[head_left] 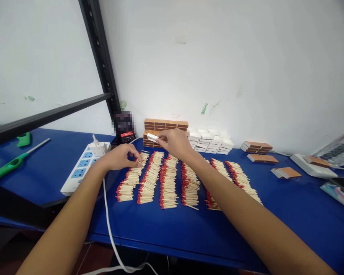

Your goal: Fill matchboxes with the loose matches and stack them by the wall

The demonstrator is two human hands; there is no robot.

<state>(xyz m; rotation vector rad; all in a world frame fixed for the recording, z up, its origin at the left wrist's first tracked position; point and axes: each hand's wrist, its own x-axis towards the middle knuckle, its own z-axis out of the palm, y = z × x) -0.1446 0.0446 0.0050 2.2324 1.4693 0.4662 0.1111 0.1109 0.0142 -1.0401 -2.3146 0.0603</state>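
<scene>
My right hand (174, 142) holds a small white matchbox tray (152, 137) by its end between thumb and fingers, raised above the far ends of the match rows. My left hand (122, 156) is at the leftmost row of red-tipped matches (129, 185), its thumb and forefinger curled into a pinch on some matches near the row's upper part. How many lie between the fingertips is too small to make out. Several more rows of matches (168, 187) lie side by side on the blue table (160, 229); my right forearm covers parts of those on the right.
Brown matchboxes (166, 124) are stacked by the wall, beside piled white trays (210, 141). More matchboxes (256, 147) lie at right. At left are a power strip (83, 168), a white cable (107, 214), a green lighter (13, 164) and a black rack post (100, 53).
</scene>
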